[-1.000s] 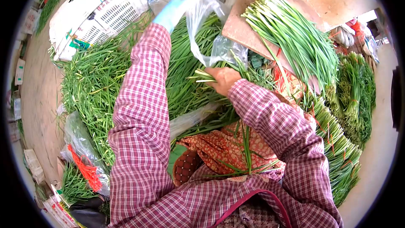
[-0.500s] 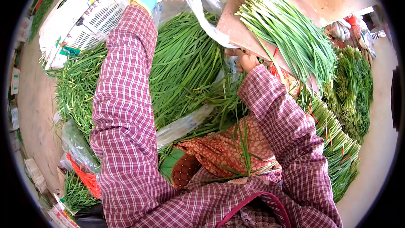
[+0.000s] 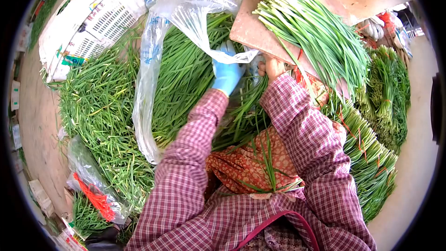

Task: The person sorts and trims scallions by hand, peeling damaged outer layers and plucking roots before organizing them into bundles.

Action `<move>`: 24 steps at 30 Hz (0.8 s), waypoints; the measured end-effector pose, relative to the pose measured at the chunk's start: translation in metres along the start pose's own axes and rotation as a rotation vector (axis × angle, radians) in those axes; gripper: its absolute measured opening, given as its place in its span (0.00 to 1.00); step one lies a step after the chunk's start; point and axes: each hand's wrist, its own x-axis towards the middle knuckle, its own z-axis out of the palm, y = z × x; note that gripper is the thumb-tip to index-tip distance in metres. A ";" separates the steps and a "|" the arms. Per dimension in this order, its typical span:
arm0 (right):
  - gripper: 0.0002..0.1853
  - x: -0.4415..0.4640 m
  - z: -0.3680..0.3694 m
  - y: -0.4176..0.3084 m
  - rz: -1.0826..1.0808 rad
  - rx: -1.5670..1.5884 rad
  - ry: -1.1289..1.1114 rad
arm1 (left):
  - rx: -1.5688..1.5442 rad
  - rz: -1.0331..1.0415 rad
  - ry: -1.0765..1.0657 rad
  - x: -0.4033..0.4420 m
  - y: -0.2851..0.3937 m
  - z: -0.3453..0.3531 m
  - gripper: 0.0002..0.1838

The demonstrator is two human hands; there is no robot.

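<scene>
My left hand (image 3: 227, 73), in a blue glove, reaches in at the edge of a clear plastic bag (image 3: 151, 72). Its fingers look stretched out, partly seen through the film, over long green garlic chives (image 3: 188, 65) lying in the bag. My bare right hand (image 3: 273, 67) is closed at the bag's right edge, beside the board's lower corner; its fingertips are partly hidden. Just above it, a bundle of chives (image 3: 313, 32) rests on a brownish board (image 3: 248, 25).
Loose chives (image 3: 102, 107) are heaped at the left, near a white plastic crate (image 3: 104, 23). Red ties (image 3: 95, 200) lie on clear plastic at lower left. Tied bundles (image 3: 371, 172) line the right side, with more greens (image 3: 388, 95) behind. A patterned red cloth (image 3: 251, 162) covers my lap.
My left hand has come down and right from the upper left to the bag's edge. The bag now spreads wider around the chives. My right hand stays nearly in place.
</scene>
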 end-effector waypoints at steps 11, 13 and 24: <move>0.14 0.008 -0.003 0.006 0.005 0.047 -0.007 | 0.253 -0.131 0.027 -0.004 0.013 0.022 0.50; 0.14 0.007 -0.002 0.004 0.004 0.034 -0.011 | 0.148 -0.231 -0.042 -0.001 0.015 0.012 0.51; 0.12 0.001 0.001 -0.001 0.039 0.116 -0.053 | -0.936 -0.611 0.030 -0.111 -0.100 -0.110 0.21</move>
